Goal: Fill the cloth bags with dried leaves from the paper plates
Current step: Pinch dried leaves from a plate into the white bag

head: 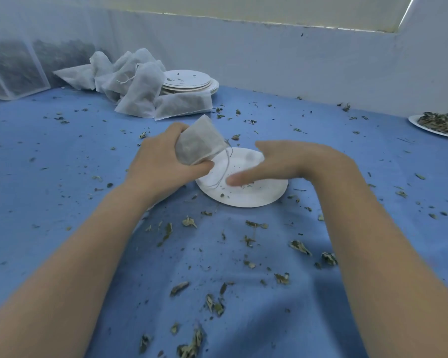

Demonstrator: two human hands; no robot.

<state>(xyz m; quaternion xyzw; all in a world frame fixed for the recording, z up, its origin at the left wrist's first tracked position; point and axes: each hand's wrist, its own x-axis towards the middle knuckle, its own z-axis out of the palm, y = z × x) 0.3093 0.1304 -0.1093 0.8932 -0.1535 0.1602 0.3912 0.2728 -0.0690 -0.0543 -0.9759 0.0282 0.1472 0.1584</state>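
Observation:
My left hand (161, 164) grips a small white cloth bag (198, 142) with dark dried leaves inside. It is tilted, and its drawstring (224, 169) hangs down over a white paper plate (259, 192). That plate lies in the middle of the blue cloth and holds only a few leaf crumbs. My right hand (282, 164) hovers over the plate with fingers stretched toward the left, blurred, holding nothing.
A pile of filled cloth bags (137, 83) lies at the back left beside a stack of paper plates (192, 81). A plate of dried leaves (440, 124) sits at the right edge. Mesh containers (13, 68) stand far left. Loose leaf bits (251, 241) litter the blue cloth.

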